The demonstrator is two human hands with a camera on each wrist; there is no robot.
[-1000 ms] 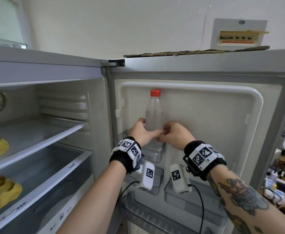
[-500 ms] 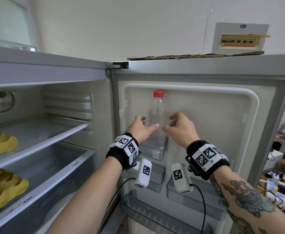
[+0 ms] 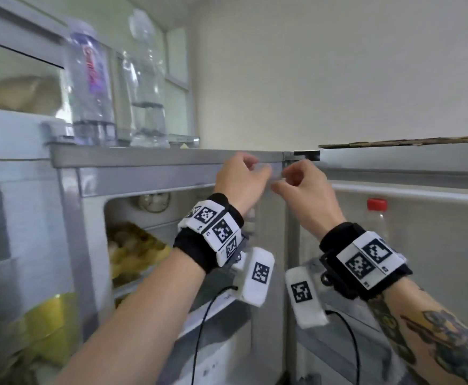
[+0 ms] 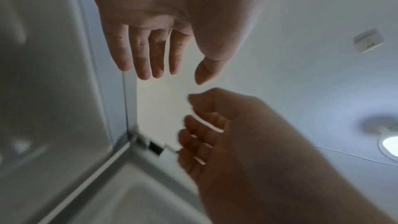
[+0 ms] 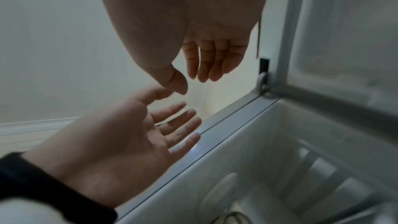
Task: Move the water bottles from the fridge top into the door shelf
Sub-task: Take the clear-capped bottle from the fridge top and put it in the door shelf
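Note:
Two clear water bottles stand on the fridge top (image 3: 171,157) at the upper left: one with a pink-and-blue label (image 3: 89,84) and an unlabelled one (image 3: 146,93) to its right. A red-capped bottle (image 3: 377,215) stands in the open door's shelf at the right, partly hidden by my right wrist. My left hand (image 3: 244,176) and right hand (image 3: 299,180) are raised side by side in front of the fridge's top edge near the door hinge (image 3: 306,155). Both hold nothing, with fingers loosely bent (image 4: 150,57) (image 5: 206,60).
The fridge compartment is open below, with yellow egg trays (image 3: 135,245) on its shelves. A sheet of cardboard (image 3: 405,141) lies on top of the open door. A window (image 3: 177,56) and pale wall lie behind the bottles.
Both hands have let go of the red-capped bottle in the door shelf and risen to the fridge's top edge. My view has swung up and left, bringing the bottles on top into sight.

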